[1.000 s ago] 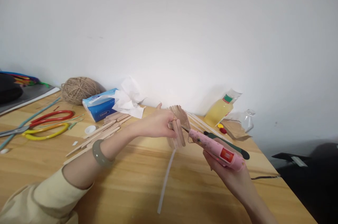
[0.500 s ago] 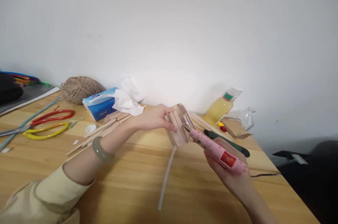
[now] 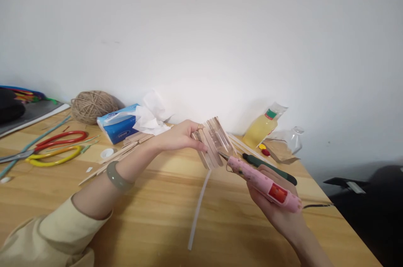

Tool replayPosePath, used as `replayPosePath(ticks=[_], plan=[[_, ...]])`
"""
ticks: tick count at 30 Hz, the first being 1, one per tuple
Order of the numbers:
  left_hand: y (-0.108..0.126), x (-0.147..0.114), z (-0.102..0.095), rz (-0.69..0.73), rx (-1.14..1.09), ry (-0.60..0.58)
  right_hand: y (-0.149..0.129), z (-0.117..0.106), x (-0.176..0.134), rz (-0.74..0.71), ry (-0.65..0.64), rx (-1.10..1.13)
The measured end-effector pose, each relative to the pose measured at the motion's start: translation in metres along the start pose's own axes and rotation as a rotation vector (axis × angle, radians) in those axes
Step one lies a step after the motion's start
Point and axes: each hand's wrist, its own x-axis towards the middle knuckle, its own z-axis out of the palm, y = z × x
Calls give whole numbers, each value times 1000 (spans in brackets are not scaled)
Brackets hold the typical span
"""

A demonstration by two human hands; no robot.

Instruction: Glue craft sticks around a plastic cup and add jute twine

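Note:
My left hand (image 3: 185, 136) grips a clear plastic cup-like piece ringed with popsicle sticks (image 3: 211, 145), held tilted above the table. Its far fingers are hidden behind the sticks. My right hand (image 3: 277, 204) is wrapped round a pink hot glue gun (image 3: 261, 179) with a red switch. The gun's metal nozzle points left and meets, or nearly meets, the side of the stick-covered piece. Below that piece, a thin white glue stick (image 3: 199, 212) lies on the wood. A dark green tool handle (image 3: 272, 168) rests just beyond my right hand.
Scissors (image 3: 59, 147), a twine ball (image 3: 94, 106), a blue tissue pack (image 3: 119, 126) and loose popsicle sticks (image 3: 126, 149) lie to the left. At the back right are a bottle of yellow liquid (image 3: 260, 130) and a clear cut bottle piece (image 3: 295, 139). The table edge (image 3: 346, 221) runs along the right.
The stick-covered piece has turned slightly in my left hand and shows more of its clear side. The glue gun has shifted a little right and its nozzle sits lower on the piece.

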Motion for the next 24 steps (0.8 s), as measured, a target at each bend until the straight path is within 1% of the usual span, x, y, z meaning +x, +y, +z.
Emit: replayPosePath(ticks=[3, 10, 16, 20, 24], plan=[[1, -1, -1, 5, 2, 1, 2, 1, -1, -66, -40, 5], [2, -1, -1, 12, 86, 28, 1, 1, -1, -133, -4, -11], [1, -1, -2, 41, 62, 5, 1, -1, -1, -188, 35, -66], [5, -1, -1, 9, 47, 39, 1, -1, -1, -211, 54, -76], [11, -2, 0, -11, 30, 61, 1, -2, -2, -228, 40, -91]])
